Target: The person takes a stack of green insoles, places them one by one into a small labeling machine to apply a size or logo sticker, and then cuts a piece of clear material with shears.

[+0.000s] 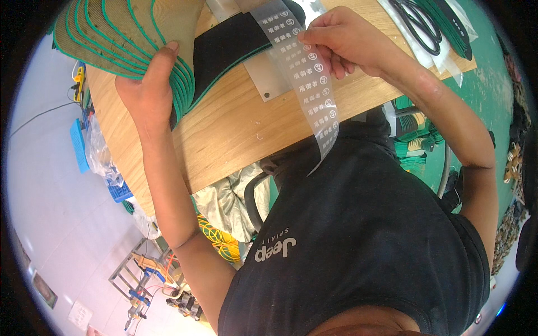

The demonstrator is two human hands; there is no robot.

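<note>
My left hand [147,89] is closed around a fanned stack of insoles [120,36] with tan faces and green edges, its thumb on top. Beside it, a black-faced insole [227,53] with a green edge lies over the table, its near end close to my left fingers. My right hand [350,42] pinches the edge of a long translucent strip of labels [311,73] with rows of white print. The strip crosses the far end of the black insole and hangs curling over the table's near edge. Under both sits a flat metal plate [263,84], partly covered.
The wooden table [224,140] spans the space before me. At its right end lie black cable loops [412,25] and more green-edged insoles [448,28] on plastic. Below on the right are stacked insoles [414,145]. Left of the table are a blue basket [119,192] and clear plastic bags [101,148].
</note>
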